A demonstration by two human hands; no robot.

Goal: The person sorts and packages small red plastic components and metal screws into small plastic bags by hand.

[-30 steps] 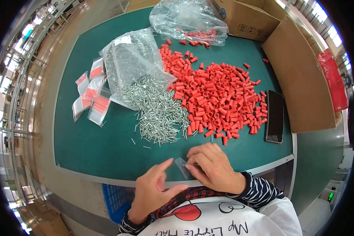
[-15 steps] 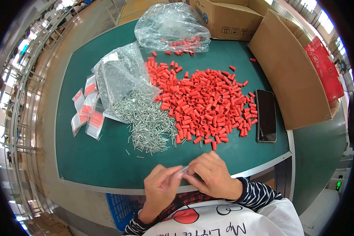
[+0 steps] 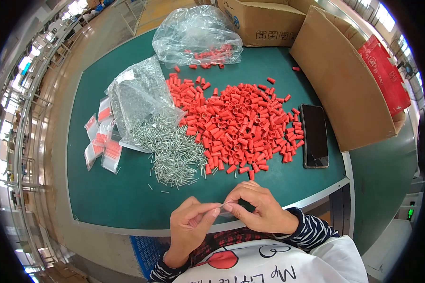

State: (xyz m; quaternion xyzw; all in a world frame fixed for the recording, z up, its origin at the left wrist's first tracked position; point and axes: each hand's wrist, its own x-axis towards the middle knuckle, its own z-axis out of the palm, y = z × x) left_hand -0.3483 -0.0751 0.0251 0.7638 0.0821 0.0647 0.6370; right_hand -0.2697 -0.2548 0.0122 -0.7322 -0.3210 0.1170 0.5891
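Near the front edge of the table, my left hand point(image 3: 193, 220) and my right hand point(image 3: 256, 207) pinch a small clear plastic bag point(image 3: 225, 212) between them. Its edge is stretched from one set of fingertips to the other, and most of it is hidden or too transparent to make out. Beyond my hands lies a heap of silver screws point(image 3: 172, 155), partly under a large clear bag point(image 3: 144, 96). To its right spreads a big pile of red tapered plastic caps point(image 3: 243, 125). Several small filled packets point(image 3: 111, 153) with red contents lie at the left.
Another large clear bag point(image 3: 196, 35) with red caps stands at the back. A black phone point(image 3: 315, 137) lies right of the pile. Cardboard boxes point(image 3: 344, 89) border the back and right, one with a red packet point(image 3: 385, 73). A blue crate point(image 3: 147, 254) is below the table edge.
My fingers have shifted on the small bag, and its edge is now drawn into a thin line between them. The view has moved slightly; the piles look the same.
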